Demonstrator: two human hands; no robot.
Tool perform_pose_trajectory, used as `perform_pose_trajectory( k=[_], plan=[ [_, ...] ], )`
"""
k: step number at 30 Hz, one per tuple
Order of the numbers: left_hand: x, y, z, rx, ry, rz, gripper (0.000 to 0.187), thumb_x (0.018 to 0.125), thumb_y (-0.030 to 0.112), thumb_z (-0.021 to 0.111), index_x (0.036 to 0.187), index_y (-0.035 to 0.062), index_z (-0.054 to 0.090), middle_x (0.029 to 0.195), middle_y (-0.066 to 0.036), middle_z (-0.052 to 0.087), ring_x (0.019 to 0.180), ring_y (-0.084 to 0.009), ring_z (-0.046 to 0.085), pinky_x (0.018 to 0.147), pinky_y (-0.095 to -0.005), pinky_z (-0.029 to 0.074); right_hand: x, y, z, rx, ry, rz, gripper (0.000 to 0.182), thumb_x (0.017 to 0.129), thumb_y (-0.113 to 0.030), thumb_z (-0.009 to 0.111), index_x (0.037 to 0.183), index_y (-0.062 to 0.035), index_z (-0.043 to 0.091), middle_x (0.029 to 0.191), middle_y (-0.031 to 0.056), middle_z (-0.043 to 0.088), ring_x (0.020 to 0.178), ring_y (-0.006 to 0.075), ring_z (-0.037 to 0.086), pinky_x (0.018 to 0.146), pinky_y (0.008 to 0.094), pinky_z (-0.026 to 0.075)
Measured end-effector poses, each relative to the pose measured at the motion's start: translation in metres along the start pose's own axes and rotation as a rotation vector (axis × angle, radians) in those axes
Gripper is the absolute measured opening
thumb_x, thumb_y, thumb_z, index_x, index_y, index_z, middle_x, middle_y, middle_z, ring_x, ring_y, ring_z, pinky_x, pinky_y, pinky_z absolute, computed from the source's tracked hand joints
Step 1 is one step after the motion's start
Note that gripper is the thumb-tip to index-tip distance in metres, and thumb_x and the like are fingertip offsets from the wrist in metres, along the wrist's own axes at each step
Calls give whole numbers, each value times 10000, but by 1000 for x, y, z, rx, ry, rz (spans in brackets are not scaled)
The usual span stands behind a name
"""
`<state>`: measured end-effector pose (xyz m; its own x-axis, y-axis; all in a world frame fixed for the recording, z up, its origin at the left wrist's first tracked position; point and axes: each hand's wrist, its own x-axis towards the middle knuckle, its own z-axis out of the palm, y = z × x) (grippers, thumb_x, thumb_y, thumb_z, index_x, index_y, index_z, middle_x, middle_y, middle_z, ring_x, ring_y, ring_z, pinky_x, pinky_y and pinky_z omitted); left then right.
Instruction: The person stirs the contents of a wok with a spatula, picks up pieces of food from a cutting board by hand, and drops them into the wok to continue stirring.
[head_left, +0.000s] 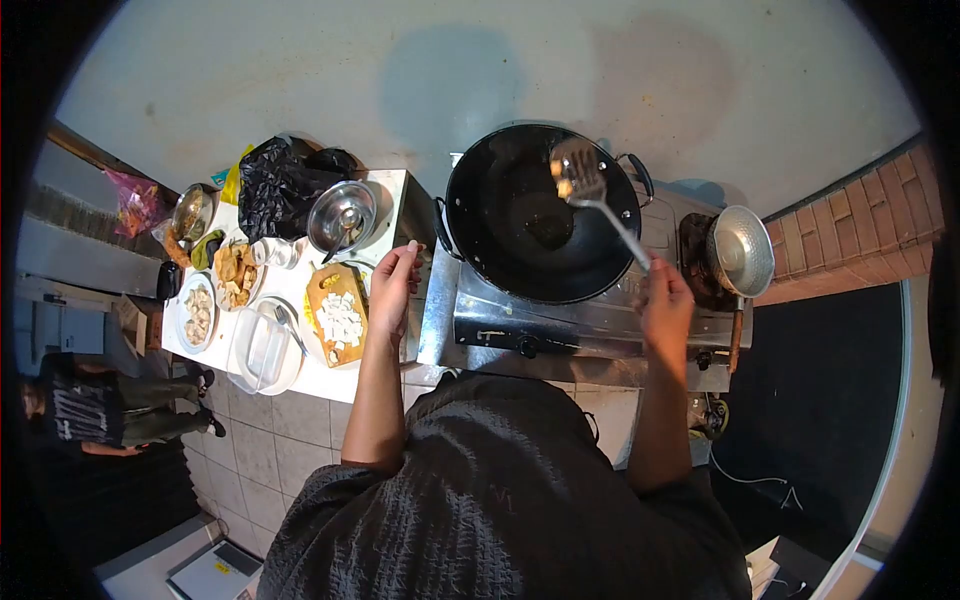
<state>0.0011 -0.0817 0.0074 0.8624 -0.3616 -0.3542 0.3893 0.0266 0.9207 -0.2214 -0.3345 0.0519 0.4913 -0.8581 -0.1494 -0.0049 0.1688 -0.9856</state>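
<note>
My right hand [665,305] grips the handle of a slotted spatula [582,172]. Its blade, with a few small golden-brown pieces on it, is raised over the right side of a large black wok [500,230]. A small dark pool of liquid lies in the wok's bottom. To the left of the wok, my left hand [394,285] is raised with its fingertips pressed together; whatever they pinch, if anything, is too small to make out. Nearest to that hand is a wooden cutting board [350,352] with diced white cubes.
The wok rests on a metal gas stove [590,335]; a saucepan [742,250] sits on its right burner. The white table [330,385] holds a metal bowl [342,215], a clear plastic container [256,350], plates of food and a black bag [285,185]. Another person [90,405] stands far left.
</note>
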Motion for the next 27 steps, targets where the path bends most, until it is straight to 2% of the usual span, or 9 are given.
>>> perform_pose_trajectory(
  k=[3, 8, 11, 13, 16, 20, 22, 24, 27],
  plan=[
    [0, 3, 1, 1, 1, 2, 255, 864, 300, 593, 934, 57, 627, 748, 28, 539, 626, -51, 438, 563, -196, 339, 3, 12, 2, -41, 31, 103, 266, 935, -223, 484, 1074, -27, 600, 600, -69, 416, 492, 15, 369, 445, 181, 321],
    [1, 3, 2, 4, -13, 16, 246, 872, 297, 584, 926, 62, 630, 732, 38, 526, 620, -48, 432, 550, -189, 332, -12, -60, 10, 41, -32, -105, 281, 936, -211, 491, 1116, -10, 572, 631, -72, 404, 514, 8, 329, 452, 169, 275],
    [-1, 3, 6, 18, -15, 10, 245, 875, 296, 581, 931, 64, 633, 731, 38, 525, 616, -48, 430, 545, -186, 328, -13, -70, 6, 53, -36, -121, 290, 937, -206, 493, 1137, -6, 557, 645, -72, 397, 524, 8, 309, 454, 170, 254],
    [0, 1, 6, 13, -27, 12, 246, 874, 297, 581, 932, 64, 634, 731, 37, 526, 616, -48, 431, 545, -188, 328, -8, -46, 5, 41, -10, -123, 285, 935, -216, 497, 1118, -11, 572, 639, -73, 405, 519, 8, 331, 451, 170, 279],
    [1, 1, 3, 0, -26, 14, 247, 874, 299, 582, 934, 65, 635, 731, 38, 526, 614, -48, 431, 544, -189, 327, 0, 1, 1, -23, -55, 14, 281, 928, -245, 510, 1073, -23, 600, 644, -72, 435, 523, 15, 387, 453, 176, 333],
    [2, 2, 0, 5, -5, 15, 260, 879, 305, 571, 965, 66, 627, 732, 49, 496, 610, -37, 427, 542, -178, 316, 1, -5, 3, -57, -33, 64, 286, 929, -244, 509, 1073, -13, 598, 642, -66, 431, 528, 18, 381, 456, 173, 322],
    [2, 1, -3, 21, 2, 17, 260, 879, 305, 571, 964, 65, 627, 730, 51, 496, 606, -35, 427, 539, -176, 316, -10, -48, 8, -20, -25, -78, 297, 930, -240, 509, 1095, -4, 583, 634, -60, 418, 527, 18, 363, 462, 171, 311],
    [4, 0, -2, 36, -2, 25, 261, 879, 305, 572, 963, 64, 627, 727, 53, 495, 602, -33, 427, 536, -174, 316, -14, -73, 6, 11, -32, -102, 303, 930, -238, 508, 1109, -1, 573, 635, -59, 414, 528, 16, 355, 465, 171, 305],
    [2, 0, 0, -5, -33, 17, 249, 873, 300, 580, 943, 66, 632, 742, 33, 534, 622, -49, 433, 549, -189, 328, -12, -71, 2, 52, -56, -139, 316, 932, -232, 506, 1136, 4, 552, 633, -63, 406, 524, 13, 336, 465, 173, 296]
  ],
)
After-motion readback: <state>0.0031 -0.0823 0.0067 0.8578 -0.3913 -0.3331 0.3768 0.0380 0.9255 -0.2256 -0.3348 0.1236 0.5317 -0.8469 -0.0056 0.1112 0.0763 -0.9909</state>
